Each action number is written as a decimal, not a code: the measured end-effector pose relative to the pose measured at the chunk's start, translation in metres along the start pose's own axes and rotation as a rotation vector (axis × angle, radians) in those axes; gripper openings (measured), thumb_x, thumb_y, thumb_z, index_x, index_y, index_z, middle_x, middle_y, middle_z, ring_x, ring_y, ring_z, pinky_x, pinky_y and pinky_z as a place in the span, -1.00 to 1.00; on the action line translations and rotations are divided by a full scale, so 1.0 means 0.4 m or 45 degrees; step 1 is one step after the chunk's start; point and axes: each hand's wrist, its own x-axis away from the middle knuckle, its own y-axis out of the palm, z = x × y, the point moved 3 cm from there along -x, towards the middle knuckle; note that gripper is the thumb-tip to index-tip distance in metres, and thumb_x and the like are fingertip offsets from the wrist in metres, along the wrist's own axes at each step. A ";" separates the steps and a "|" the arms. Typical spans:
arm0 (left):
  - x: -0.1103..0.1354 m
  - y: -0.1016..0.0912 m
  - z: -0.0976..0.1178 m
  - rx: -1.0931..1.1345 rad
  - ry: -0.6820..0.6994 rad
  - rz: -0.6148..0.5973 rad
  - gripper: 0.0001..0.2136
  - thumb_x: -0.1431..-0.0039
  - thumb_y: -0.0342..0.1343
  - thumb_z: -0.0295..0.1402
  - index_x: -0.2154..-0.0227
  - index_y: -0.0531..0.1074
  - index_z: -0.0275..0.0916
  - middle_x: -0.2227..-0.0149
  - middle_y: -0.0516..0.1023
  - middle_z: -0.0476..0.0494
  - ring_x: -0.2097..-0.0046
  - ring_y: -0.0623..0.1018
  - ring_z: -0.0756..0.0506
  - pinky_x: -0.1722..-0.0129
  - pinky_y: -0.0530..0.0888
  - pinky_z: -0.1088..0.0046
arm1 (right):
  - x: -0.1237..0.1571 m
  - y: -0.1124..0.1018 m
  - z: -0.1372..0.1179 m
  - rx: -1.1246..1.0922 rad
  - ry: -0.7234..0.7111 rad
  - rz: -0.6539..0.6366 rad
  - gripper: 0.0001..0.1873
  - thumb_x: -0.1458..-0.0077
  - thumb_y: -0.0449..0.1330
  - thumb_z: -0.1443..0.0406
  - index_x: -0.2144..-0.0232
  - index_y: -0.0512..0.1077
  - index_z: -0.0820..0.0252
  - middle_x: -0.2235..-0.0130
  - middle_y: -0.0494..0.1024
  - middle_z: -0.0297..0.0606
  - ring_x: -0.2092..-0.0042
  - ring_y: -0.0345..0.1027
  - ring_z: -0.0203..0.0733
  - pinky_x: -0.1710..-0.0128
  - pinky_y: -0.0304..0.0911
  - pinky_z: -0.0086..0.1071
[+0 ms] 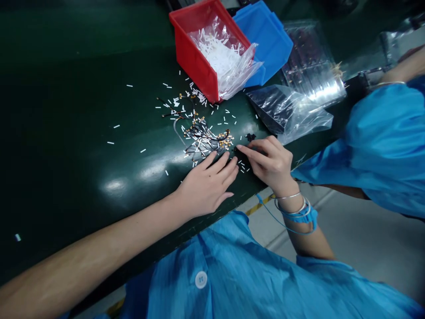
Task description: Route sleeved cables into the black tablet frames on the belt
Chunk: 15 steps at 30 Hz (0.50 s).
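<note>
My left hand (210, 184) lies palm down with spread fingers, its fingertips at the near edge of a tangled pile of thin black cables (202, 137) with small gold-coloured ends (226, 141). White slivers are mixed through the pile. Just right of it, my right hand (274, 161) reaches in with the index finger stretched toward the gold-coloured ends. Its other fingers are bent, and nothing shows in its grasp. Small black pieces (250, 137) lie beside its fingers. Both hands rest low over the dark green tabletop (83, 115).
Beyond the pile stands a red bin (195, 57) holding a plastic bag of white slivers (219, 53). A blue bin (265, 35), a clear bag (299, 115) and a clear tray (308, 62) are to its right. A co-worker's blue sleeve (381, 133) is at the right.
</note>
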 end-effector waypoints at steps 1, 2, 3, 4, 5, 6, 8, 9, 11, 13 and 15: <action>-0.001 -0.001 -0.003 0.009 0.003 -0.012 -0.50 -0.31 -0.10 -0.16 -0.16 0.28 -0.43 -0.21 0.31 -0.31 -0.24 0.27 -0.28 -0.23 0.16 0.12 | 0.001 0.001 0.001 -0.020 0.011 0.000 -0.67 -0.16 0.06 0.41 0.14 0.51 -0.04 0.31 0.53 -0.26 0.34 0.25 -0.24 0.39 0.25 -0.35; -0.001 -0.002 -0.005 0.018 0.006 -0.026 -0.50 -0.31 -0.10 -0.16 -0.16 0.28 -0.42 -0.21 0.31 -0.31 -0.25 0.26 -0.28 -0.23 0.14 0.11 | 0.002 0.003 0.003 -0.045 0.028 -0.004 -0.66 -0.16 0.06 0.40 0.12 0.51 -0.06 0.30 0.53 -0.26 0.33 0.26 -0.24 0.39 0.25 -0.34; -0.002 -0.002 -0.007 0.028 0.007 -0.041 -0.50 -0.31 -0.10 -0.15 -0.16 0.28 -0.42 -0.22 0.30 -0.30 -0.25 0.25 -0.28 -0.24 0.14 0.11 | 0.004 0.005 0.005 -0.075 0.044 -0.010 -0.65 -0.17 0.05 0.40 0.11 0.50 -0.09 0.30 0.52 -0.26 0.32 0.26 -0.24 0.38 0.25 -0.34; -0.003 -0.002 -0.008 0.038 0.006 -0.056 -0.50 -0.31 -0.10 -0.16 -0.16 0.27 -0.41 -0.22 0.29 -0.30 -0.26 0.25 -0.27 -0.24 0.13 0.11 | 0.006 0.007 0.006 -0.100 0.054 -0.013 -0.63 -0.17 0.04 0.40 0.09 0.49 -0.10 0.29 0.52 -0.27 0.31 0.27 -0.24 0.37 0.26 -0.33; -0.003 -0.003 -0.009 0.049 0.006 -0.067 -0.50 -0.31 -0.10 -0.16 -0.16 0.27 -0.41 -0.23 0.29 -0.30 -0.26 0.24 -0.27 -0.25 0.12 0.10 | 0.008 0.009 0.007 -0.116 0.054 -0.017 -0.62 -0.18 0.04 0.40 0.08 0.48 -0.11 0.28 0.52 -0.27 0.30 0.28 -0.24 0.37 0.26 -0.33; -0.003 -0.003 -0.010 0.060 0.005 -0.075 -0.50 -0.31 -0.09 -0.17 -0.17 0.27 -0.42 -0.23 0.29 -0.30 -0.26 0.24 -0.27 -0.25 0.12 0.09 | 0.009 0.010 0.007 -0.118 0.048 -0.023 -0.61 -0.18 0.03 0.40 0.07 0.47 -0.12 0.27 0.51 -0.27 0.30 0.28 -0.24 0.36 0.26 -0.33; -0.004 -0.004 -0.011 0.084 0.003 -0.090 -0.50 -0.31 -0.09 -0.17 -0.17 0.26 -0.42 -0.23 0.28 -0.31 -0.27 0.23 -0.28 -0.25 0.12 0.08 | 0.011 0.011 0.005 -0.093 0.027 -0.044 -0.59 -0.18 0.00 0.42 0.07 0.47 -0.13 0.25 0.51 -0.27 0.29 0.29 -0.24 0.35 0.27 -0.33; -0.004 -0.005 -0.011 0.095 0.002 -0.097 -0.50 -0.31 -0.08 -0.17 -0.18 0.25 -0.42 -0.24 0.27 -0.31 -0.27 0.22 -0.28 -0.25 0.12 0.08 | 0.011 0.010 0.002 -0.075 0.021 -0.057 -0.59 -0.18 0.00 0.43 0.07 0.46 -0.12 0.25 0.51 -0.27 0.29 0.29 -0.24 0.34 0.27 -0.33; -0.005 -0.007 -0.012 0.111 0.004 -0.105 -0.50 -0.30 -0.08 -0.17 -0.18 0.25 -0.41 -0.23 0.28 -0.31 -0.27 0.22 -0.28 -0.25 0.11 0.06 | 0.009 0.005 -0.006 -0.039 0.020 -0.092 -0.59 -0.17 0.00 0.44 0.07 0.46 -0.08 0.24 0.51 -0.26 0.29 0.28 -0.23 0.35 0.27 -0.33; -0.006 -0.011 -0.014 0.120 0.001 -0.112 -0.50 -0.30 -0.07 -0.17 -0.17 0.25 -0.42 -0.23 0.29 -0.31 -0.26 0.23 -0.28 -0.25 0.11 0.06 | 0.004 -0.003 -0.020 0.017 0.018 -0.137 -0.60 -0.17 0.00 0.45 0.07 0.46 -0.03 0.23 0.52 -0.24 0.30 0.27 -0.22 0.35 0.26 -0.33; -0.008 -0.013 -0.015 0.127 -0.004 -0.118 -0.50 -0.29 -0.06 -0.18 -0.17 0.26 -0.42 -0.22 0.29 -0.32 -0.26 0.24 -0.28 -0.24 0.11 0.05 | -0.002 -0.010 -0.038 0.093 -0.002 -0.175 -0.64 -0.18 0.00 0.44 0.08 0.47 0.04 0.23 0.53 -0.21 0.30 0.27 -0.21 0.37 0.25 -0.33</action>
